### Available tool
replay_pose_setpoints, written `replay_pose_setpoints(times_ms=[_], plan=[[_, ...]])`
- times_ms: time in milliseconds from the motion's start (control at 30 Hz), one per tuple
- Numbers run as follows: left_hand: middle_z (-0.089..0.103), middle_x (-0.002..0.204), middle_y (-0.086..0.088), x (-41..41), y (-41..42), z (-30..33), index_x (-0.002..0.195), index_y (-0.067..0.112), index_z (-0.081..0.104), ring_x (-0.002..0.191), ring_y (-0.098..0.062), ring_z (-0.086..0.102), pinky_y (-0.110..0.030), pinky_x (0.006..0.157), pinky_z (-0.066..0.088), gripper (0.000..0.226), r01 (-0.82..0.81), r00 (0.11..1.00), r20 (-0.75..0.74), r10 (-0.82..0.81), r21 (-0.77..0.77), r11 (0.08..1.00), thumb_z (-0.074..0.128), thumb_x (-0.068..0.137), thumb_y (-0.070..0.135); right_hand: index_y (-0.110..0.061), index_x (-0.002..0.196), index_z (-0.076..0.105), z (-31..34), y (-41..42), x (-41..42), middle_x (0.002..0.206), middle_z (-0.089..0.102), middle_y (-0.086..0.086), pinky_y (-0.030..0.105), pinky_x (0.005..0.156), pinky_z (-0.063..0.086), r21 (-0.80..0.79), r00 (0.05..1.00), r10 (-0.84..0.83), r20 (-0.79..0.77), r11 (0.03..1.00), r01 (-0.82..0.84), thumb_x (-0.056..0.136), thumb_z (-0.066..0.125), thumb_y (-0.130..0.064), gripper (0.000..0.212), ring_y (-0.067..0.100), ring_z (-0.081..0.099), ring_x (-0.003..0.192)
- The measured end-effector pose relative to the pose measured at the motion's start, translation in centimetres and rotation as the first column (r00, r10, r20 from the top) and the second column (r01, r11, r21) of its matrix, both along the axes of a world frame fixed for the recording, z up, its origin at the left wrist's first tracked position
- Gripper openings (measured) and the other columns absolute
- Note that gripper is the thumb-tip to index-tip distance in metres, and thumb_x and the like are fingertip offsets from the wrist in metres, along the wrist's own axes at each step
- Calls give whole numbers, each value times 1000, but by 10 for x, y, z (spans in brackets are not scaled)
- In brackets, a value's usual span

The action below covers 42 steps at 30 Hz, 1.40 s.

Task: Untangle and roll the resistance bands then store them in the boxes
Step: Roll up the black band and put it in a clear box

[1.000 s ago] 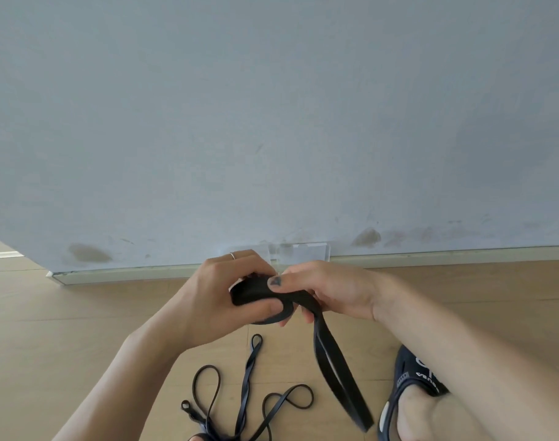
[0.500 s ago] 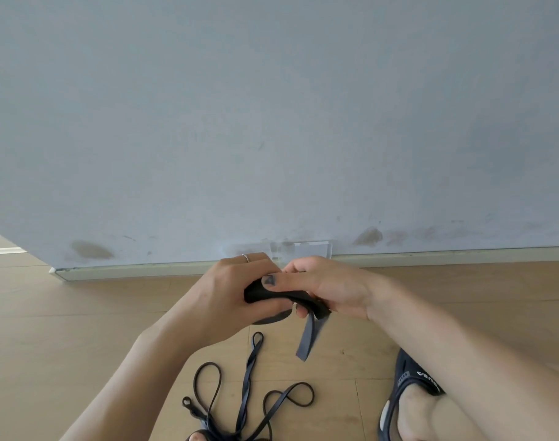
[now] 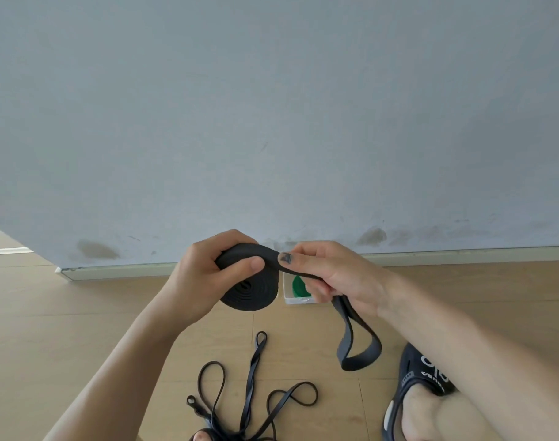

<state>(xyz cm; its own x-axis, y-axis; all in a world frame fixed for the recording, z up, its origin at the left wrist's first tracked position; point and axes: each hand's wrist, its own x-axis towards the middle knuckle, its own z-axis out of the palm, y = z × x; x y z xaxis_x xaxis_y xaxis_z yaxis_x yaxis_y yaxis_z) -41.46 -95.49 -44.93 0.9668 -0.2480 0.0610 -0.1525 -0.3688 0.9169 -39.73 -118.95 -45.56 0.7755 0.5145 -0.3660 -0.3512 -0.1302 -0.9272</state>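
My left hand (image 3: 205, 281) grips a wide black resistance band (image 3: 251, 289) wound into a flat coil, thumb pressed across its top. My right hand (image 3: 332, 278) pinches the band's unrolled tail, which drops below the palm into a short hanging loop (image 3: 357, 348). Behind the hands a small clear box (image 3: 299, 299) stands on the floor by the wall, with a green rolled band (image 3: 299, 286) inside; my right hand hides most of it. Thin black bands (image 3: 252, 399) lie tangled on the floor below the hands.
A pale blue-grey wall (image 3: 272, 122) with a white skirting strip runs across just behind the box. The floor is light wood planks (image 3: 65, 329). My right foot in a dark sandal (image 3: 421, 386) rests at the lower right, and a toe shows at the bottom edge.
The coil has turned to show its spiral face. My right hand slid along the tail to the right, and the clear box with the green band came into view.
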Motion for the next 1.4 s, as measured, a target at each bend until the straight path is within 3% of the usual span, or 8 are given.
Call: replay_pose_setpoints(times_ms=[267, 400, 533, 667, 867, 1067, 1267, 1400], plan=[[71, 90, 2, -6, -8, -3, 99, 25, 71, 85, -17, 66, -20, 70, 51, 27, -29, 998, 57, 32, -61, 998, 60, 89, 47, -31, 130, 63, -4, 7, -9, 127, 73, 14, 26, 61, 27, 230, 945, 239, -222, 955, -188, 101, 46, -64, 47, 12, 10, 47], [69, 90, 5, -6, -6, -3, 101, 26, 67, 84, -15, 63, -19, 70, 49, 26, -3, 997, 83, 1, 24, 1000, 56, 91, 47, -20, 131, 62, -6, 10, -8, 123, 74, 19, 25, 62, 30, 195, 962, 183, -201, 970, -144, 102, 49, -59, 51, 12, 12, 46], [70, 94, 10, -6, -1, -5, 102, 32, 67, 89, -16, 67, -20, 74, 51, 20, 110, 983, 125, -137, 204, 973, 68, 84, 41, -3, 115, 66, -7, 11, -5, 92, 67, 20, 25, 57, 32, -57, 992, 119, -47, 991, -122, 86, 65, -72, 74, 10, 32, 50], [61, 80, 14, -7, -11, -11, 89, 40, 62, 76, -12, 57, -17, 65, 42, 7, 174, 954, 166, -248, 363, 915, 68, 89, 35, -12, 96, 59, -2, 13, -6, 79, 73, 8, 23, 58, 38, -330, 986, 164, 37, 933, -142, 89, 60, -72, 60, 12, 44, 57], [64, 83, 13, -8, -9, -7, 96, 29, 67, 77, -13, 59, -15, 67, 43, 9, 180, 960, 172, -220, 219, 959, 64, 91, 36, -14, 114, 72, -1, 4, 0, 76, 50, -7, 25, 59, 37, -44, 973, 192, -125, 979, -199, 95, 64, -57, 47, 10, 40, 62], [62, 82, 11, -12, -17, -15, 90, 33, 64, 78, -13, 58, -29, 67, 48, 16, 140, 936, 231, -266, 448, 883, 63, 86, 48, -8, 116, 63, -6, 10, -5, 83, 57, 1, 31, 68, 41, -330, 984, 176, -36, 927, -178, 79, 74, -72, 76, 12, 51, 64], [63, 84, 15, -9, -11, -4, 96, 26, 67, 78, -11, 61, -15, 68, 43, 11, 152, 934, 275, -226, 268, 951, 63, 92, 34, -20, 117, 65, 11, 2, -5, 85, 74, -6, 28, 65, 33, 6, 944, 288, -164, 957, -291, 103, 52, -50, 36, 1, 55, 54], [65, 88, 15, -13, -13, -5, 96, 31, 67, 82, -10, 62, -22, 68, 47, 17, 162, 938, 232, -256, 360, 919, 69, 82, 42, -13, 106, 64, -2, 9, -5, 91, 67, 9, 25, 59, 34, -172, 969, 243, -43, 954, -246, 89, 69, -63, 53, 8, 44, 59]])
